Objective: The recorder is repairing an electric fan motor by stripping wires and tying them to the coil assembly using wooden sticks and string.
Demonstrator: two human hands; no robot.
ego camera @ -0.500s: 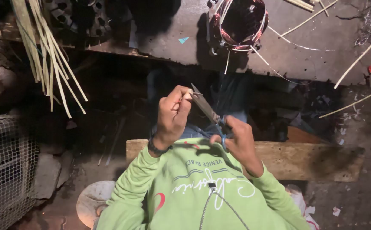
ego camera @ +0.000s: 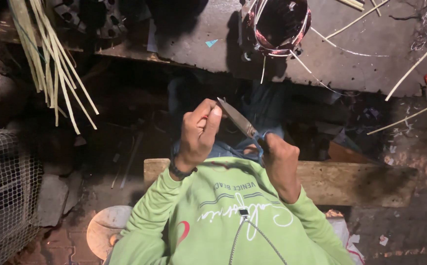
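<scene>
Scissors (ego camera: 240, 121) are held in the right hand (ego camera: 279, 159), whose fingers are closed through the blue handle loops just above the lap. The blades appear nearly shut, and their long axis runs up and to the left from that hand, so that the tip ends touching or just beside the thumb of the left hand (ego camera: 199, 135). The left hand is curled into a loose fist with thumb pressed against forefinger, as if something thin is pinched there; what is pinched, if anything, is too small to be made out. Both hands are raised close together over a wooden plank (ego camera: 360, 184), and the right hand is the one that carries the tool while the left stands at the blade tip.

One pair of scissors is seen. One wound motor stator (ego camera: 277, 24) with copper coils rests on the grey workbench (ego camera: 331, 66) well above the hands. One bundle of pale strips (ego camera: 51, 64) hangs at the upper left, and several loose pale strips (ego camera: 409, 73) lie scattered on the bench at the right. One wire mesh cage (ego camera: 2, 196) stands at the left edge.
</scene>
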